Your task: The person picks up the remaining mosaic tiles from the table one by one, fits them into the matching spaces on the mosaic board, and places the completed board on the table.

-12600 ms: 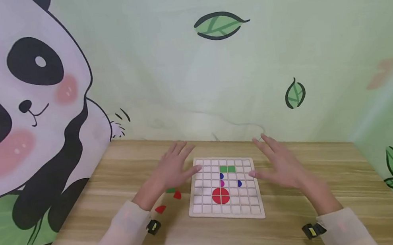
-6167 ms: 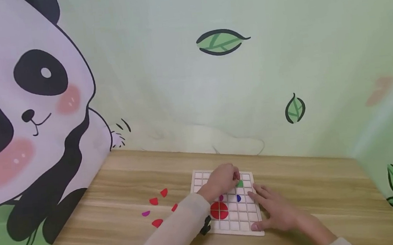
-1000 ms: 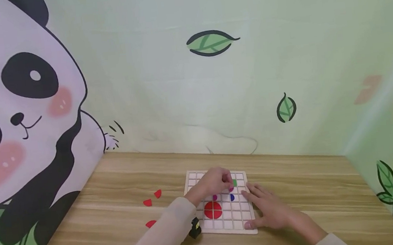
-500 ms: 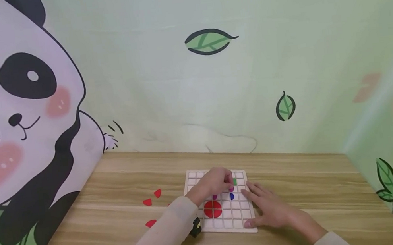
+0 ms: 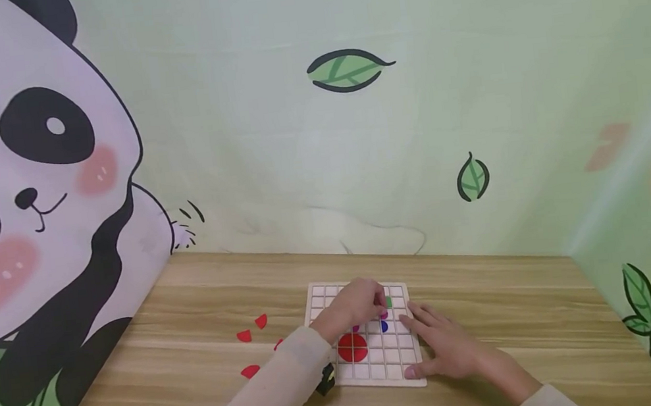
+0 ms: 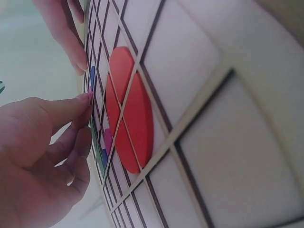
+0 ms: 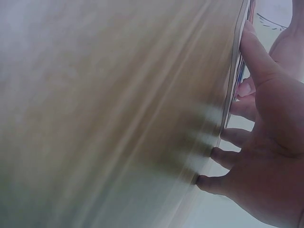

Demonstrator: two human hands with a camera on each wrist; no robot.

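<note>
A white square grid board (image 5: 376,373) lies on the wooden table. My left hand (image 5: 357,303) reaches over it, thumb and finger pinching a small magenta piece (image 5: 384,315) at a cell near a blue half-round piece (image 5: 384,326). In the left wrist view the magenta piece (image 6: 90,90) shows at the fingertips, against the board. Red quarter pieces (image 5: 352,347) form a circle on the grid. A green piece (image 5: 389,302) is partly hidden behind the left fingers. My right hand (image 5: 450,346) rests along the board's right edge, fingers spread and fairly straight.
Several loose red pieces (image 5: 245,336) lie on the table (image 5: 204,295) left of the board, one partly covered by the left sleeve (image 5: 267,388). A painted wall (image 5: 274,168) with a panda stands behind and at the left.
Both hands were spread beside the board at first. The left hand then came over the grid, and a magenta piece left the table's left side. Over the last second both hands stay nearly still.
</note>
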